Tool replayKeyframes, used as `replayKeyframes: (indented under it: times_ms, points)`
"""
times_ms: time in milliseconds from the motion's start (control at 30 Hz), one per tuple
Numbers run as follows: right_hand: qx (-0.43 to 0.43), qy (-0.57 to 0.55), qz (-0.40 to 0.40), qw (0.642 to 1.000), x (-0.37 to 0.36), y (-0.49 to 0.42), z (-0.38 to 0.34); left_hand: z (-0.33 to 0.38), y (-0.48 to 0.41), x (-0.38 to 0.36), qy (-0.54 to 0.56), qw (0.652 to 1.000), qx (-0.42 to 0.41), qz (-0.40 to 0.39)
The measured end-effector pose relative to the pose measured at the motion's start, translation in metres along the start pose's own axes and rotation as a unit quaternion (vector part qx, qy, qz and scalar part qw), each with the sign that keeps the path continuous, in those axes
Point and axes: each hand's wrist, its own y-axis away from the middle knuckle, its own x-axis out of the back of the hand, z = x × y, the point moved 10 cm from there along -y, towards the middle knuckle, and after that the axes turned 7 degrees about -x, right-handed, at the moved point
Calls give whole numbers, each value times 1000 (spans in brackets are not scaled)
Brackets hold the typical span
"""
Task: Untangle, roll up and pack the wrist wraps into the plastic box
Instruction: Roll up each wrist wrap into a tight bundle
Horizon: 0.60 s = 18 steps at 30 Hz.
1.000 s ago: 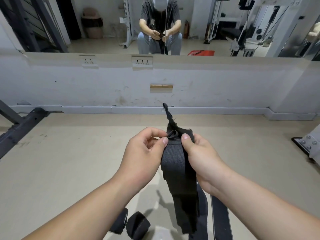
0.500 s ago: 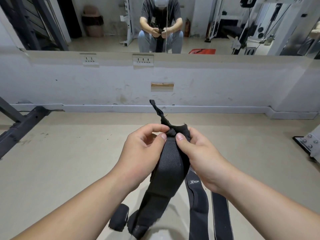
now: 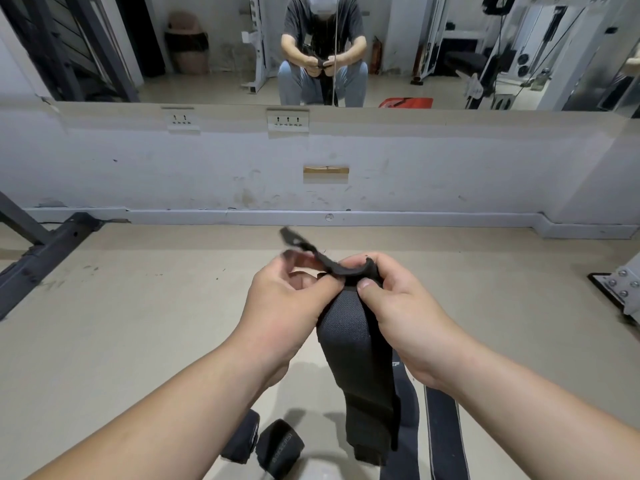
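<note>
Wrap: black wrist wrap (image 3: 353,358) held up above the floor (image 3: 138,341), top end bent over into the first turn of a roll, long tail hanging straight down
Left hand: left hand (image 3: 287,306) pinches the top end from the wrap's left side, thumb and fingers curled onto it
Right hand: right hand (image 3: 398,306) pinches the same end from the wrap's right side, thumb pressed on the front face
Loop: thin thumb loop (image 3: 294,237) sticks out past the wrap's top end, leaning away and to the left
Change: a second ago the top end stood flat with the loop pointing up; now it is folded over, and the tail, swung left half a second ago, hangs straight again
Meaning: rolling looks just begun, with nearly the whole length left to wind
Below the wrap: two rolled wraps (image 3: 280,445) lie to its lower left, flat straps (image 3: 443,438) to its lower right
Box: not clearly seen; a pale patch under the wrap's tail may be it
</note>
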Motion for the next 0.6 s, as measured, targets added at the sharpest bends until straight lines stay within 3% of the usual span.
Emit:
replayKeyframes:
  times_ms: [167, 300, 600]
  points:
    - [12, -23, -59, 998, -10, 7, -7, -6, 0, -1, -11, 999, 17, -25]
    - [12, -9, -39, 999, -5, 6, -5, -1, 1, -1, -15, 999, -3, -31]
    - [-33, -124, -45, 991, -1, -1, -3, -10, 8, -12, 141, 983, 96, -65]
